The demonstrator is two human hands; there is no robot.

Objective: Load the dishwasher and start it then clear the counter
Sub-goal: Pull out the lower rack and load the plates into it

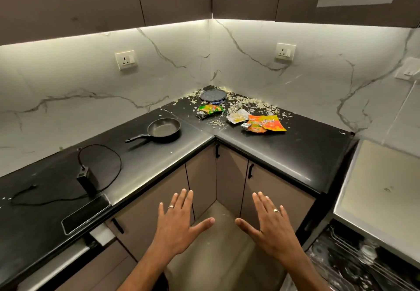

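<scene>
Step in hand looks like loading start: your left hand [179, 227] and right hand [270, 229] hover, each grip released, fingers spread, holding nothing. Black round frying pan [162, 128] and dark round plate [213, 95] wait on black glossy tabletop [284, 152]. Open dishwasher wire rack [354, 256] at lower right. Next, I judge: reach pan handle, carry to rack.

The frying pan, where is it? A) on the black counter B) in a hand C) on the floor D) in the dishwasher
A: the frying pan sits empty on the black counter, left of the snack wrappers, and both hands are open and hold nothing.
</scene>
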